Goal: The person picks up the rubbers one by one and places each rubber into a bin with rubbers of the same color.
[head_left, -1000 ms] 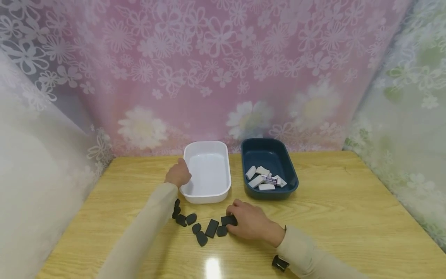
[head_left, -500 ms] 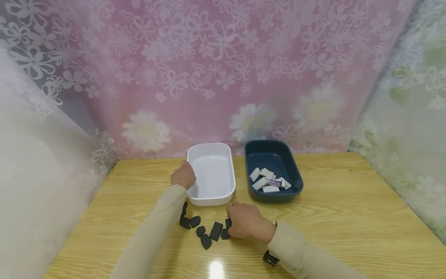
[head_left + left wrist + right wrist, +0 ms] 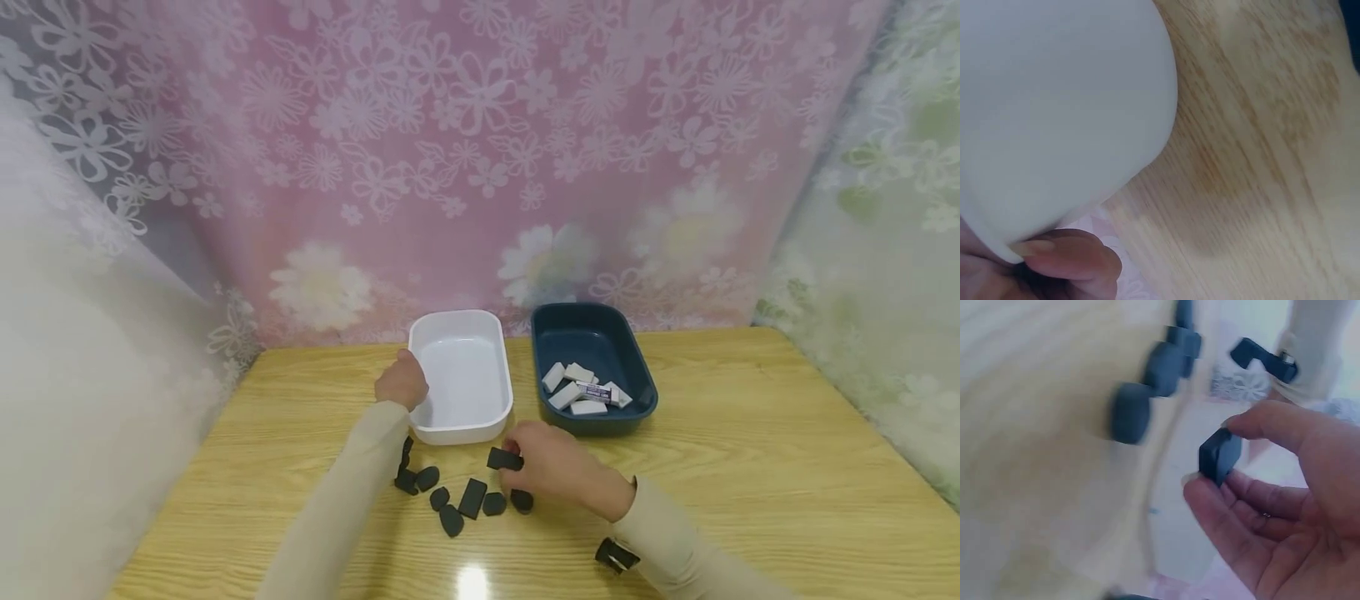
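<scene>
My right hand [image 3: 558, 467] pinches a black rectangular block [image 3: 503, 459] between thumb and fingertips, held over the table just in front of the white basin [image 3: 461, 375]. In the right wrist view the same block [image 3: 1219, 456] is lifted off the wood, seen edge-on between thumb and forefinger. My left hand [image 3: 402, 382] grips the basin's left rim; in the left wrist view its fingers [image 3: 1072, 255] curl over the rim. Below the basin lie several loose black pieces, among them another rectangular block [image 3: 472, 498] and a rounded one [image 3: 452, 521]; my left sleeve partly covers some.
A dark blue basin [image 3: 585, 342] stands right of the white one. Inside it lie several white erasers [image 3: 588, 407], one with a printed sleeve [image 3: 596, 392]. A floral curtain [image 3: 420, 167] hangs behind the wooden table [image 3: 750, 467].
My right hand has picked the black block up off the table and raised it toward the white basin, uncovering a rounded black piece beneath. My left hand stays on the rim.
</scene>
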{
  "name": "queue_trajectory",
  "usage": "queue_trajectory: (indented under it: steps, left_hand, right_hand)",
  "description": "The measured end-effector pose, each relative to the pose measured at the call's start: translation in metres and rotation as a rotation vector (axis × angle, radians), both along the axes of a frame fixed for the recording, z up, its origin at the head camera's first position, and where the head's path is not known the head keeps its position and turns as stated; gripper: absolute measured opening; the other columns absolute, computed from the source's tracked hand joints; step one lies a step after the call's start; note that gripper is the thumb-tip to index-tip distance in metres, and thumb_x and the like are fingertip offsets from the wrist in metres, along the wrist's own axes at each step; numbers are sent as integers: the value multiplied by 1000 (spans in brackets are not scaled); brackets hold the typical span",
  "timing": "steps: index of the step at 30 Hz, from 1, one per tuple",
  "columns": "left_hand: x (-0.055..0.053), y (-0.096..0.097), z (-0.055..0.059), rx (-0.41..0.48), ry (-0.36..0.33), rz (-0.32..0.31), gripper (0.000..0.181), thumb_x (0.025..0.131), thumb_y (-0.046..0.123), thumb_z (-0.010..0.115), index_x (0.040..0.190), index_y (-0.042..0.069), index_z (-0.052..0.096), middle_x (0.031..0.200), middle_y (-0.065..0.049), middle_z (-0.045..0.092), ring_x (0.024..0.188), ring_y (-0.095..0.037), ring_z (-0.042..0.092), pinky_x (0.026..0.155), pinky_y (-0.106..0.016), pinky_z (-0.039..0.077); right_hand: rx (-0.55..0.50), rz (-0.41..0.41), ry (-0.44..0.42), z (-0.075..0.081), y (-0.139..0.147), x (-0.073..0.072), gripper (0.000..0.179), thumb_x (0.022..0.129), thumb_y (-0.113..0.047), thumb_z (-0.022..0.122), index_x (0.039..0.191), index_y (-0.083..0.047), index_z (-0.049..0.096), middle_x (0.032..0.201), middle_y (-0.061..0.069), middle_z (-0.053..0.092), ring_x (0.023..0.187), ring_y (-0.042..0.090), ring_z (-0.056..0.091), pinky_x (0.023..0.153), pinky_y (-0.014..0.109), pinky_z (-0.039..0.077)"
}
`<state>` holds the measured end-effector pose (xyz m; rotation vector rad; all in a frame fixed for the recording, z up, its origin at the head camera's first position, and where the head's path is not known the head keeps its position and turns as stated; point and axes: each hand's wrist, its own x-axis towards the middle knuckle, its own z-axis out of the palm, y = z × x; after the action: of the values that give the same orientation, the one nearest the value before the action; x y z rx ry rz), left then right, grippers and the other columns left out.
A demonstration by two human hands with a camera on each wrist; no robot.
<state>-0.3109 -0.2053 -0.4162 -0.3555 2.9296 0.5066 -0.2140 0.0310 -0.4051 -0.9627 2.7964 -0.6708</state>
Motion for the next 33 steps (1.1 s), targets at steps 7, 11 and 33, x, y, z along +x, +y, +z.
queue_trajectory:
  steps: [7,11,33]
  left_hand:
    - [5,3,4,-2,29,21,56,94,11,55,137,-12,29,70,-13,58,63,-26,62,60,-39,51]
    - [7,5,7,2,36,25,51,93,10,54,134,-12,32,74,-15,61,67,-28,64,62,-40,52]
    - [0,5,-4,-16,85,54,38,93,9,54,124,-9,41,77,-17,63,71,-31,65,63,-43,53]
  right_hand:
    - [-122,4,-13,28,-3,-28,14,86,-24,72,89,-11,67,74,-7,60,61,6,53,56,25,46]
    - [-151,-64,-27,33,-8,-52,19,88,-26,70,96,-9,70,78,-4,62,66,8,55,59,26,47]
    - [-15,-115,56,18,-51,-113,30,90,-23,68,114,-5,68,100,7,63,81,17,60,74,33,51]
